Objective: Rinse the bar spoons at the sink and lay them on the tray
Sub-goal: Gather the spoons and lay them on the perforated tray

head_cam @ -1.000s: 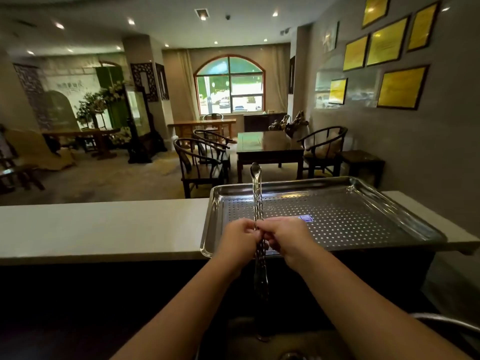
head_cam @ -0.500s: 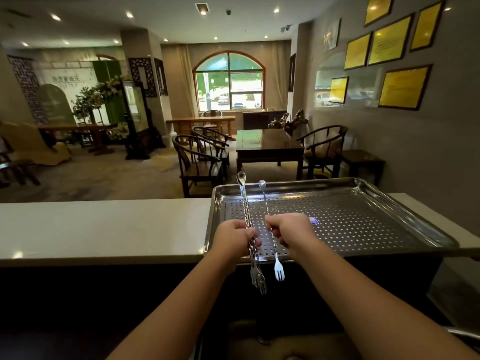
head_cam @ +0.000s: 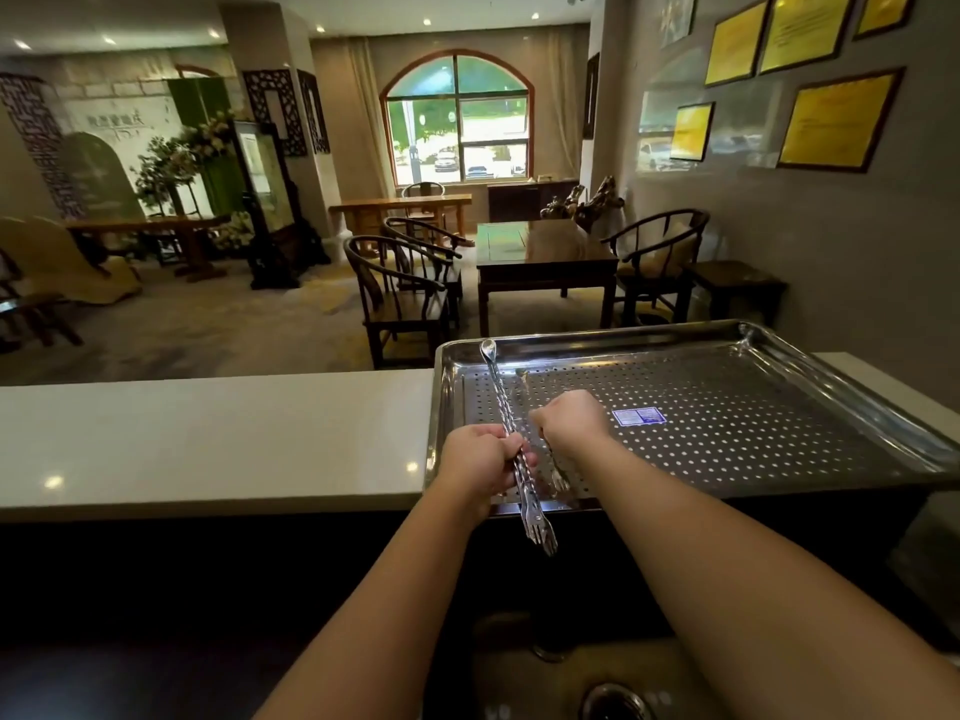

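Note:
My left hand [head_cam: 480, 459] grips a bunch of twisted-stem bar spoons [head_cam: 501, 397] at the tray's near left edge. Their bowls point away over the tray and their fork ends [head_cam: 540, 532] hang past the near rim. My right hand [head_cam: 569, 420] holds one single bar spoon [head_cam: 558, 475] low over the perforated steel tray [head_cam: 753, 459]. That spoon's fork end lies close to the tray floor and its bowl end [head_cam: 522, 377] points away. Whether it touches the tray I cannot tell. The sink [head_cam: 597, 683] with its drain lies below my forearms.
The tray sits on a pale counter [head_cam: 208, 439] that runs left; a blue sticker [head_cam: 639, 416] marks the tray floor. The sink's dark surround fills the foreground. Beyond the counter stand dark wooden chairs [head_cam: 405, 298] and a table [head_cam: 545, 257]. A wall with framed plaques rises at the right.
The hands split the bundle: my right hand drew one spoon away and carried it forward and down over the tray. My left hand keeps the rest and has moved over the tray's near edge.

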{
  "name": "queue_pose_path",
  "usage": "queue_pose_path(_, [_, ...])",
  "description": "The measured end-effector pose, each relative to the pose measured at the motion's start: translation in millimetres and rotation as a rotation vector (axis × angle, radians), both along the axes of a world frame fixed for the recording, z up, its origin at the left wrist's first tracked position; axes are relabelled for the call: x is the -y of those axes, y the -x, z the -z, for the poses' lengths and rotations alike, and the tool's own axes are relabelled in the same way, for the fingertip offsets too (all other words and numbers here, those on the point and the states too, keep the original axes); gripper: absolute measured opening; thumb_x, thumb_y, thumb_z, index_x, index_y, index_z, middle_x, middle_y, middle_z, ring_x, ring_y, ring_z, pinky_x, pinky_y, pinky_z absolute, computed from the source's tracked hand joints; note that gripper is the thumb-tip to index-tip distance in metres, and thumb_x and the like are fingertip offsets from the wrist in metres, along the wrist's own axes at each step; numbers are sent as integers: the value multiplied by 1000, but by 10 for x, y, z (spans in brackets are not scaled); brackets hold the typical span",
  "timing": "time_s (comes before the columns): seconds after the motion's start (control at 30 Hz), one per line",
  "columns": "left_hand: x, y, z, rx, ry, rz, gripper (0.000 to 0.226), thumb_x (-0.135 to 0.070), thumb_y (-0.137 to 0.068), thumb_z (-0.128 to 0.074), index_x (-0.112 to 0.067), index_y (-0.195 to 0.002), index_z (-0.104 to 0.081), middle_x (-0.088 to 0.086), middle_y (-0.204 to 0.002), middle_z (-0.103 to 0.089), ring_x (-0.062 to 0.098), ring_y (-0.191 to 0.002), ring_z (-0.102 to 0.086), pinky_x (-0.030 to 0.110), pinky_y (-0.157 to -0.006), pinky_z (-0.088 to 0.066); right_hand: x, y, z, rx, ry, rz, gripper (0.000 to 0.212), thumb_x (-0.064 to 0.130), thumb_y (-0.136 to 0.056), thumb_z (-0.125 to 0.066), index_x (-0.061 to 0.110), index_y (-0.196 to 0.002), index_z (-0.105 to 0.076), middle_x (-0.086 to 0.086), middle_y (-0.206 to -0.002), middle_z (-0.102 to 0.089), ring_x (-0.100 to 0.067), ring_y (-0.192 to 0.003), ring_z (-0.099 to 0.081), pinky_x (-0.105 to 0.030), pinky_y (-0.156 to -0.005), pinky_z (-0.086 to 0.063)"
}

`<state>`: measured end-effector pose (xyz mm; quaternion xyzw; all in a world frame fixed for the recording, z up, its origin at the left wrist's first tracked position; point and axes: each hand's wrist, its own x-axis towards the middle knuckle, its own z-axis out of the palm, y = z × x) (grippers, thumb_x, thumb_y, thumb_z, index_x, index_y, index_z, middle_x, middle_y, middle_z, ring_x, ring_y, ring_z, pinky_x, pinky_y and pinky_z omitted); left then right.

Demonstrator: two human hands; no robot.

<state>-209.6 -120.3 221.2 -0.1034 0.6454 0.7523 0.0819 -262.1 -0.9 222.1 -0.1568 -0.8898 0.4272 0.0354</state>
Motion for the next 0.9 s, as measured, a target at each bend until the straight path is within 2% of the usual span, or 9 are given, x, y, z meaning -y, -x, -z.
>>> queue_pose_path(0.1, [-18,39,33,0,4,16,7,5,-92,-51,6,-97,-57,18,-75,-61,18,-52,-65,30,-52,-57,46,95,86,46,-23,-9,23,28,-89,-67,5,-90,-72,-9,-89,-72,-23,-77,-67,-24,-52,-44])
queue_pose_path(0.2, [-3,81,68,13,3,-14,7,5,-91,-54,-1,-87,-55,15,-75,-64,16,-50,-66,27,-49,-56,102,148,155,69,-132,4,20,26,-90,-64,8,-89,-72,-7,-90,-72,-21,-75,-65,-22,-49,-39])
queue_pose_path(0.33, [6,140,120,30,17,2,12,3,-91,-54,6,-103,-57,14,-78,-65,18,-55,-67,31,-56,-59,144,217,255,94,-175,9,18,20,-89,-63,7,-80,-71,-8,-81,-73,-23,-72,-71,-27,-60,-55])
queue_pose_path(0.47, [3,183,168,49,14,4,22,3,-91,-54,9,-112,-55,17,-82,-65,22,-60,-67,43,-73,-59,154,218,300,76,-213,20,23,26,-85,-68,11,-68,-65,-6,-75,-70,-22,-70,-68,-24,-51,-43])
queue_pose_path(0.57, [7,185,154,65,21,1,21,4,-91,-53,10,-111,-56,20,-83,-65,21,-56,-66,37,-65,-60,117,189,261,74,-216,22,27,33,-85,-68,10,-70,-65,-6,-75,-67,-24,-72,-62,-25,-53,-39])
queue_pose_path(0.63, [2,190,144,70,30,6,23,4,-91,-53,12,-112,-56,20,-82,-65,20,-55,-64,30,-56,-58,82,138,207,53,-134,36,28,31,-85,-64,9,-69,-65,-5,-69,-64,-22,-63,-57,-25,-48,-34])
queue_pose_path(0.7, [-10,190,131,69,24,0,22,4,-90,-55,12,-110,-58,18,-80,-65,18,-55,-64,28,-53,-58,58,61,157,13,114,9,26,21,-83,-62,9,-61,-60,-4,-58,-58,-20,-50,-52,-23,-44,-33])
queue_pose_path(0.8, [-45,197,122,70,-33,0,17,7,-89,-54,5,-104,-60,20,-88,-69,22,-64,-68,37,-65,-59,33,-156,89,35,525,-74,20,13,-77,-62,10,-57,-58,-6,-54,-58,-15,-40,-46,-22,-43,-33])
queue_pose_path(0.9, [-85,187,113,70,-74,-1,12,10,-88,-54,4,-95,-62,24,-92,-69,30,-71,-72,45,-73,-60,-42,-353,57,67,575,-132,16,18,-76,-67,10,-63,-64,-4,-52,-56,-12,-40,-43,-20,-41,-30])
